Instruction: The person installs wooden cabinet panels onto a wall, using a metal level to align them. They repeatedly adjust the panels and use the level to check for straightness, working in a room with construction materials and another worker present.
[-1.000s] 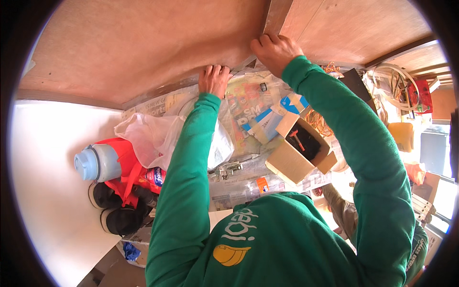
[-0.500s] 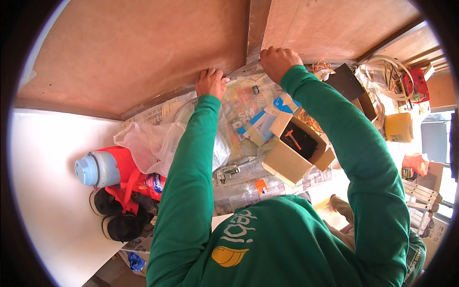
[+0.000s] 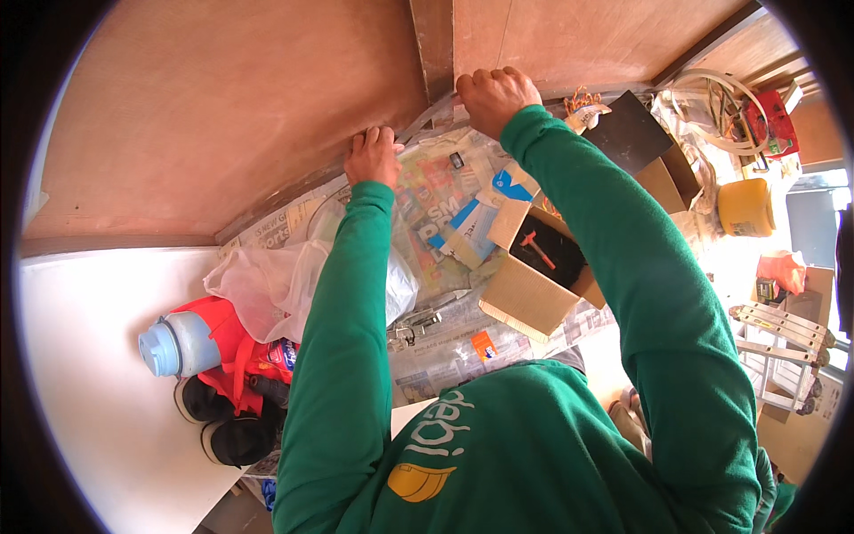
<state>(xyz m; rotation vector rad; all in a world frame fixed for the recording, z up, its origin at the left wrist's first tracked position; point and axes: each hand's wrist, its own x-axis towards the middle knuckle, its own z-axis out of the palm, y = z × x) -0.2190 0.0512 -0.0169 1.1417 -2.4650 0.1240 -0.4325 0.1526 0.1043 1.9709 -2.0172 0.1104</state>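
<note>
Brown plywood panels [image 3: 222, 133] are being worked at their lower edge; the left hand [image 3: 374, 156] is pressed flat, fingers together, while the right hand [image 3: 494, 93] is fisted, perhaps around clear tubing [image 3: 427, 116]; steady seating is judged next.

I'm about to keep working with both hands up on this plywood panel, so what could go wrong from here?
1. The left hand lies flat on the plywood panel and the right hand is fisted by the wooden batten; splinters or a pinch seem possible.
2. The open cardboard box and plastic bag lie below the arms; an elbow might knock them.
</note>
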